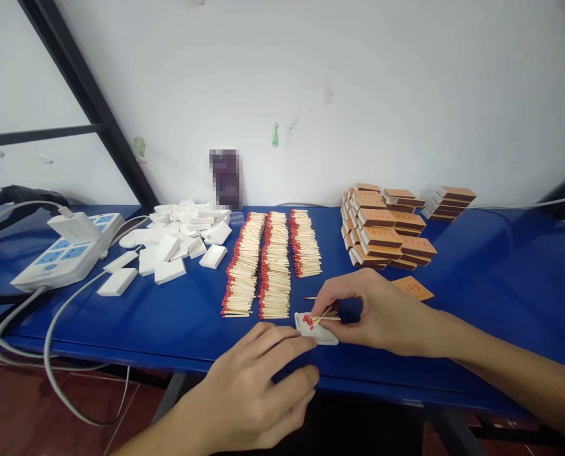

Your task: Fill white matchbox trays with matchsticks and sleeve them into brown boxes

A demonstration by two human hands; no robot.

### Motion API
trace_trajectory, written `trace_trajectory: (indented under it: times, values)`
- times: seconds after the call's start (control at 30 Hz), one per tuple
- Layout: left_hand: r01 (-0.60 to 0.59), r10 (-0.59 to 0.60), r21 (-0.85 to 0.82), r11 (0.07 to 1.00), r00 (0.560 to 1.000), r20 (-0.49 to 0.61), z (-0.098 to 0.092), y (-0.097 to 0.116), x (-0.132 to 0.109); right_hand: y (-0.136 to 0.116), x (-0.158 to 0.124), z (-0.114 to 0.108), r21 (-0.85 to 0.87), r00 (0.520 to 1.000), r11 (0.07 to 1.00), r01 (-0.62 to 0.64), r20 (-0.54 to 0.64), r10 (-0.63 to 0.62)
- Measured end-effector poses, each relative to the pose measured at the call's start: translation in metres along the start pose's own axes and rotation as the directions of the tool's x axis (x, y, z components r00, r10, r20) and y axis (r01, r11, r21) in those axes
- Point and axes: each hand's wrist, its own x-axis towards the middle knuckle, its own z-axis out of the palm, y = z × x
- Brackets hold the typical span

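My right hand pinches a small bunch of red-tipped matches between thumb and fingers, over a white matchbox tray. The red heads point left, and the tray lies at the table's front. My left hand comes in from the lower left, fingers apart and bent, the fingertips at the tray's left and near edge. Just beyond it, three rows of matches lie with their heads to the left. One loose match rests behind the tray. Beside my right wrist is a flat orange matchbox, partly covered.
White trays are heaped at the left. Orange matchbox sleeves are stacked at the right, with a smaller stack beyond. A power strip with cables sits far left. A dark blurred object leans against the wall.
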Motion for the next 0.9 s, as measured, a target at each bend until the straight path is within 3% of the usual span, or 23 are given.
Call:
trace_trajectory:
  times: [0.17,0.37,0.63,0.9]
  values:
    - [0.000,-0.001,-0.023,1.000,0.998,-0.059,0.002,0.000,-0.001,0.003,-0.002,0.006,-0.138,0.991,0.982,0.132,0.009,-0.132]
    - [0.211,-0.214,-0.037,0.977,0.972,-0.101,0.005,0.001,0.002,0.003,-0.005,0.010,-0.205,0.961,0.939,0.275,0.047,-0.271]
    - [0.307,-0.307,-0.030,0.951,0.952,0.016,0.007,0.001,0.007,-0.003,-0.009,0.008,-0.160,0.952,0.947,0.279,0.175,-0.251]
    - [0.296,-0.303,-0.072,0.952,0.945,-0.122,0.010,-0.003,-0.001,-0.006,-0.012,0.004,-0.179,0.942,0.928,0.326,0.137,-0.305]
